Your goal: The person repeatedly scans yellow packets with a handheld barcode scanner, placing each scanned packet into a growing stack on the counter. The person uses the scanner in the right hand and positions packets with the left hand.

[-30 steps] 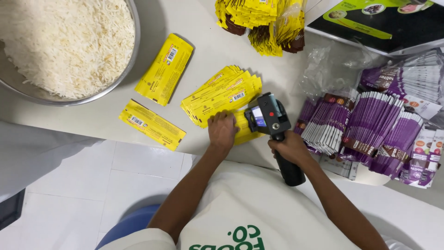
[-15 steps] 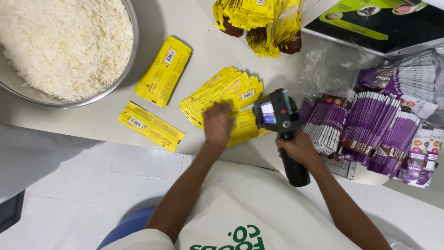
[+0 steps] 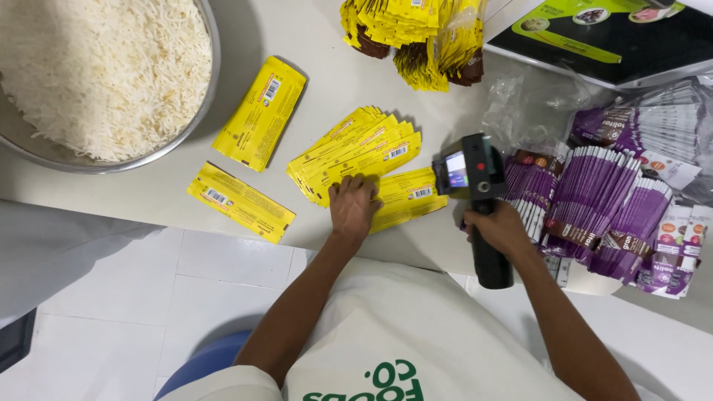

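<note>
Head view: a person at a pale table point(image 3: 312, 30), seen from above.
Left hand: left hand point(image 3: 353, 206) lies palm down, fingers spread narrowly, pressing on the fanned stack of yellow sachets point(image 3: 356, 152) and touching the single yellow sachet point(image 3: 407, 199) that pokes out beside it.
Right hand: right hand point(image 3: 499, 226) is wrapped fully around the grip of a black handheld printer point(image 3: 475, 186), its screen facing up, its head just beside the single sachet.
Step in hand: judged as marking sachets one at a time, the stack being held steady.
Next move calls for: a flat, still sachet and the printer head square to it.
Containers: metal bowl point(image 3: 200, 122) at upper left, heaped with white rice point(image 3: 96, 67).
Elsewhere: two loose yellow sachets point(image 3: 260, 111) lie near the bowl; purple sachets point(image 3: 594, 208) are bundled at right.
</note>
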